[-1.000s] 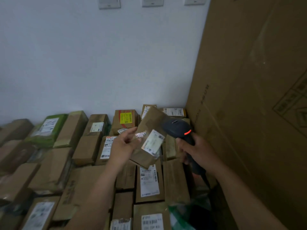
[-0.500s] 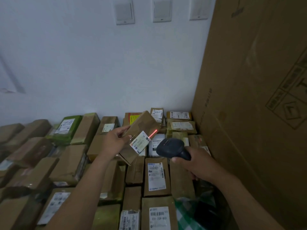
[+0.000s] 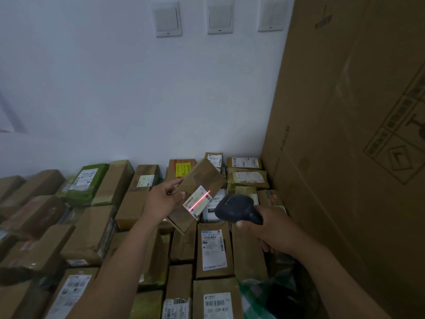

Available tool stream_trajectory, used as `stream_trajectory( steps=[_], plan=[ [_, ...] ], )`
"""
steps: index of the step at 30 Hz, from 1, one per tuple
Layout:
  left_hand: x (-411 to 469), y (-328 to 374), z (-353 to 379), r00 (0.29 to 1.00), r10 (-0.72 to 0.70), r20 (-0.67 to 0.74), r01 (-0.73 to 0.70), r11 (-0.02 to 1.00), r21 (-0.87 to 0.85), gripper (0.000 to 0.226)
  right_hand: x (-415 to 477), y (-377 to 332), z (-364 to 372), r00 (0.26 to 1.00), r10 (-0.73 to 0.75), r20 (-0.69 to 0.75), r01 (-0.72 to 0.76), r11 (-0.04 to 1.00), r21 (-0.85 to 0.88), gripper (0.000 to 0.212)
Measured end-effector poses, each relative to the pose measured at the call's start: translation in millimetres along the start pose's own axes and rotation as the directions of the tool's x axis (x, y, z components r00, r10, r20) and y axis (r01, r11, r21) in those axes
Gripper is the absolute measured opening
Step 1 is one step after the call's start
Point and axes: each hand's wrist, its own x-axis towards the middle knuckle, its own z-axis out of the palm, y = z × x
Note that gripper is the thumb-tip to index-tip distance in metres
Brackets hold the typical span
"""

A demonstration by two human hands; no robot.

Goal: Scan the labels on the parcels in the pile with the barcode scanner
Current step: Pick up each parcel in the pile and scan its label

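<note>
From my head camera, my left hand (image 3: 161, 199) is gripping a small flat brown cardboard parcel (image 3: 202, 178), holding it tilted above the pile of brown parcels (image 3: 213, 249). My right hand (image 3: 269, 229) is clutching the dark handheld barcode scanner (image 3: 236, 207) just beside it, and a red laser line (image 3: 199, 200) is crossing the parcel's white label (image 3: 195, 203).

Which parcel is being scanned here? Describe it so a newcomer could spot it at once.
Left of the tall cardboard carton that fills the right side, a pile of parcels lies along the white wall. One brown parcel is held tilted above them in the left hand, facing the barcode scanner in the right hand. It alone has a red scan line across its white label.
</note>
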Motion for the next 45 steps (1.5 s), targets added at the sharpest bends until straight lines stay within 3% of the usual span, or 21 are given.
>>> stream_trajectory(
  steps=[6,12,16,22,25,27,29,33,36,39,42,45],
  plan=[
    [19.0,-22.2,6.6,0.995,-0.052,-0.088,0.053,0.999,0.013,0.044,19.0,9.6,-6.5,0.997,0.039,-0.073,-0.028,0.989,0.148,0.018],
    [41.8,-59.8,15.8,0.927,-0.27,-0.26,0.262,0.963,-0.066,0.05,61.7,16.4,-15.9,0.976,0.073,-0.206,-0.004,0.949,0.315,0.036],
    [54.1,-77.5,33.8,0.883,-0.349,-0.313,0.343,0.936,-0.074,0.044,96.0,17.3,-14.5,0.982,0.06,-0.178,0.022,0.904,0.426,0.034],
    [71.3,-117.7,52.3,0.856,-0.371,-0.361,0.395,0.919,-0.008,0.043,139.0,14.8,-4.1,0.996,0.011,-0.093,0.026,0.921,0.39,0.034],
    [78.8,-135.7,53.3,0.781,-0.516,-0.351,0.559,0.829,0.027,0.043,156.5,16.7,4.0,0.999,0.007,-0.053,0.013,0.926,0.378,0.034],
    [82.5,-138.6,52.5,0.769,-0.545,-0.334,0.628,0.741,0.238,0.046,166.0,19.5,8.4,1.0,-0.002,-0.027,0.012,0.924,0.383,0.035],
    [81.9,-135.9,54.2,0.805,-0.515,-0.295,0.593,0.672,0.444,0.061,172.8,22.0,11.8,1.0,-0.012,-0.015,0.017,0.925,0.38,0.036],
    [81.5,-141.3,62.0,0.866,-0.44,-0.239,0.49,0.644,0.587,0.092,180.6,27.4,13.3,0.999,0.018,-0.041,-0.002,0.934,0.357,0.033],
    [82.1,-145.2,69.1,0.879,-0.434,-0.2,0.457,0.644,0.613,0.094,183.0,34.0,8.7,0.995,0.059,-0.082,-0.025,0.932,0.363,0.035],
    [81.2,-140.1,77.0,0.923,-0.286,-0.257,0.38,0.581,0.72,0.086,185.4,43.1,0.1,0.988,0.101,-0.117,-0.047,0.918,0.393,0.037],
    [85.8,-124.2,99.4,0.969,-0.087,-0.233,0.227,0.689,0.688,0.068,188.6,55.2,-9.7,0.977,0.139,-0.159,-0.063,0.91,0.409,0.035],
    [100.8,-111.0,137.6,0.994,-0.012,-0.106,0.064,0.862,0.503,0.056,193.9,71.6,-17.3,0.965,0.185,-0.188,-0.091,0.902,0.423,0.037]
  ],
)
